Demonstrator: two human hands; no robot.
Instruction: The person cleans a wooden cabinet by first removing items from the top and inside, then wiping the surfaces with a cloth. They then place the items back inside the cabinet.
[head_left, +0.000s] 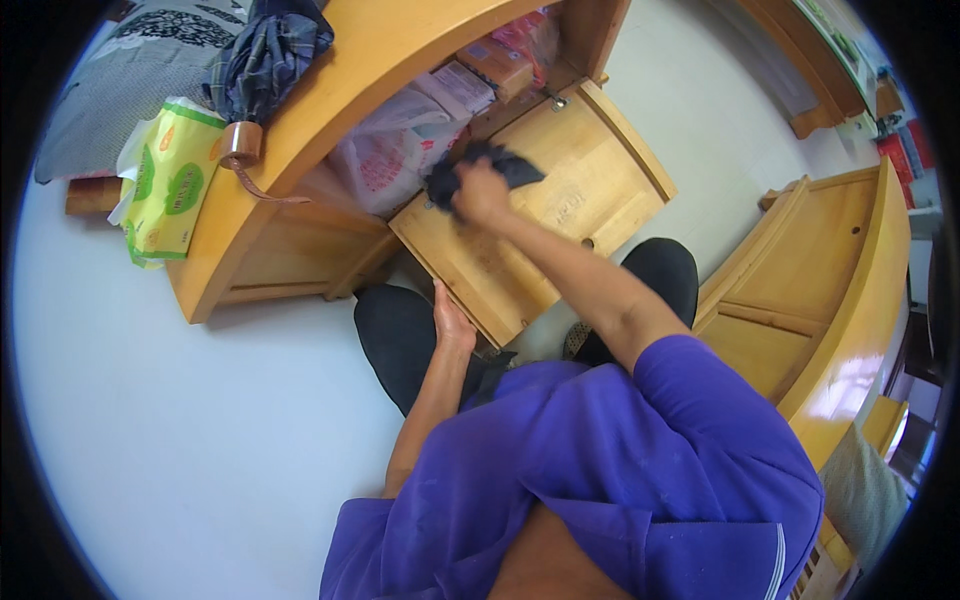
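Note:
In front of me a fold-down wooden cabinet door (600, 180) hangs open, its inner face up, with a metal hinge (557, 102) at its far corner. My right hand (482, 191) grips a crumpled black cloth (519, 166) against the door's inner face, near the hinged edge; hand and cloth are slightly blurred. My left hand (454, 321) holds the door's left side edge near the front corner, its fingers partly hidden by the panel. Behind the door the cabinet's compartment holds a white plastic bag (390, 146) with red print and a cardboard box (495, 67).
On the cabinet top (360, 52) lie a folded plaid umbrella (259, 71) with a wooden handle and a yellow-green tissue pack (169, 184). A second wooden cabinet (795, 277) stands close on my right. My knees flank the door above the pale floor (187, 450).

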